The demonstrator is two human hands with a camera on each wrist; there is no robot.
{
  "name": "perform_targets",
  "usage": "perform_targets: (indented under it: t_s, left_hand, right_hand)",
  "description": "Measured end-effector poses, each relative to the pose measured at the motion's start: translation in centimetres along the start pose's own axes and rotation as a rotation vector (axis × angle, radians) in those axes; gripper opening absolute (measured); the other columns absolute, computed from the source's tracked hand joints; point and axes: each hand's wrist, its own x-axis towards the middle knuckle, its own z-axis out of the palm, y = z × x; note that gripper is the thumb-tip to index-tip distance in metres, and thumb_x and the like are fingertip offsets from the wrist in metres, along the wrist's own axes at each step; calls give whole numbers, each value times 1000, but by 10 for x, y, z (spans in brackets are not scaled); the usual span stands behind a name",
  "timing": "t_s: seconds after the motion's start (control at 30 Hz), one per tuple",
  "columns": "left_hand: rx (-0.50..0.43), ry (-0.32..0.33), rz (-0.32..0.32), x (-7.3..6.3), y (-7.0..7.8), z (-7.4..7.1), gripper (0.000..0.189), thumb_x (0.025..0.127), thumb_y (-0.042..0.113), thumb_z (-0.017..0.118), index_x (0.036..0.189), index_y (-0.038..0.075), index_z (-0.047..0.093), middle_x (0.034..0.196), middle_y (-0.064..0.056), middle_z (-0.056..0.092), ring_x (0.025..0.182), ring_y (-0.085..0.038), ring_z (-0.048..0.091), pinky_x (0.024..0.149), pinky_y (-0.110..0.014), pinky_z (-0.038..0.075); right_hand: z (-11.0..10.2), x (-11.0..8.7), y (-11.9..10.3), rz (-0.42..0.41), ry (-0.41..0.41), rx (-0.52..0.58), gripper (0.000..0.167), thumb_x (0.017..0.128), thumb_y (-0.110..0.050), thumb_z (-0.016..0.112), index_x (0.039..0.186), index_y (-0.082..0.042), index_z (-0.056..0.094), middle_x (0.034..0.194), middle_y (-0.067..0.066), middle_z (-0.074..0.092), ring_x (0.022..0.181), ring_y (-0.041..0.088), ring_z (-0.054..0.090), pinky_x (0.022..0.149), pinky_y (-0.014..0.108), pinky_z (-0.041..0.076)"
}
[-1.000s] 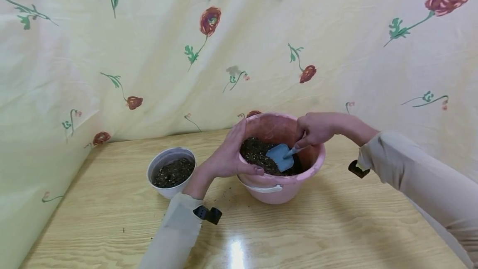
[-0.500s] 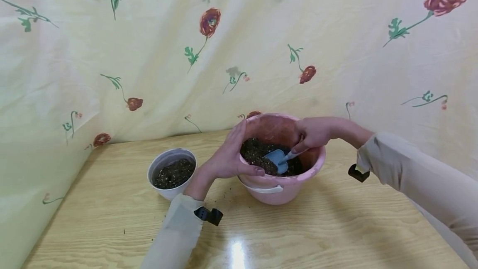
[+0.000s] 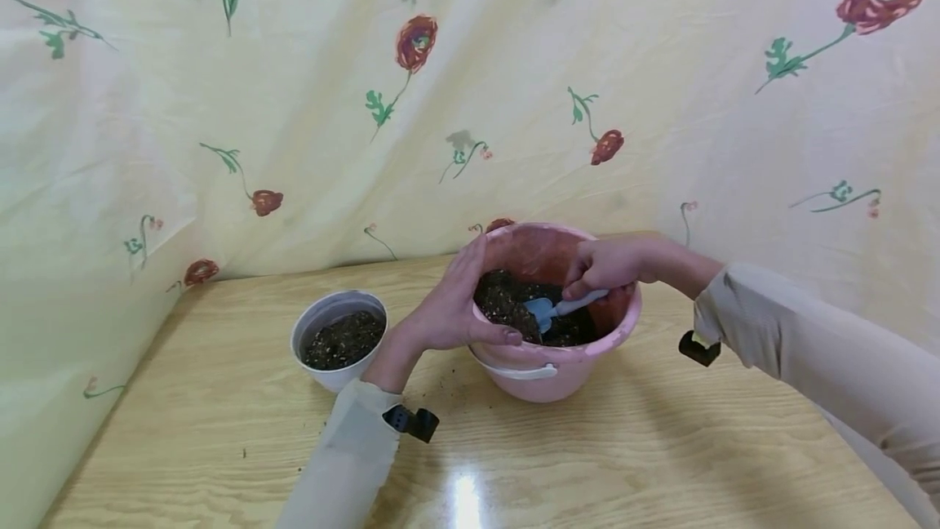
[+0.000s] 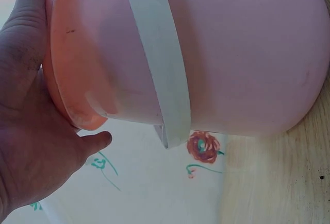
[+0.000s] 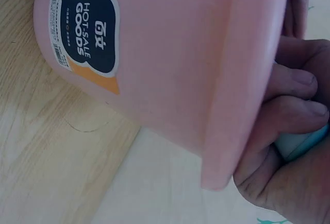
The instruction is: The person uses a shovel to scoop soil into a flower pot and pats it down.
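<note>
A pink bucket (image 3: 543, 380) with dark soil (image 3: 503, 300) inside stands on the table, its white bail handle hanging down. My left hand (image 3: 446, 307) holds its left rim, thumb along the near edge and fingers toward the far side. The left wrist view shows this hand (image 4: 46, 131) against the bucket's lip. Inside the bucket, my right hand (image 3: 613, 265) grips the handle of a small blue-grey trowel (image 3: 542, 311). The trowel's blade is tilted and partly sunk in the soil. In the right wrist view, curled fingers (image 5: 294, 113) wrap the handle's end just past the rim.
A white pot (image 3: 334, 382), partly filled with soil, stands left of the bucket, close to my left forearm. Soil crumbs lie on the wooden table (image 3: 587, 464). A flower-patterned cloth (image 3: 294, 88) hangs behind and at the left.
My right hand has moved left and slightly down, pushing the trowel into the soil and levelling its handle; less of the blade shows now. The left hand and bucket stay put.
</note>
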Motion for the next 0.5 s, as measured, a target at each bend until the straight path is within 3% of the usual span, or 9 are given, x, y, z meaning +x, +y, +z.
perform_targets:
  t_s: [0.5]
  left_hand:
    - [-4,-17,-3,1,0,-1,133,67,48,85,154,26,-13,161,6,-6,147,-15,-4,116,-50,12]
  right_hand:
    - [1,1,1,37,32,96,21,96,-19,58,90,-3,69,60,-3,49,45,5,37,42,18,32]
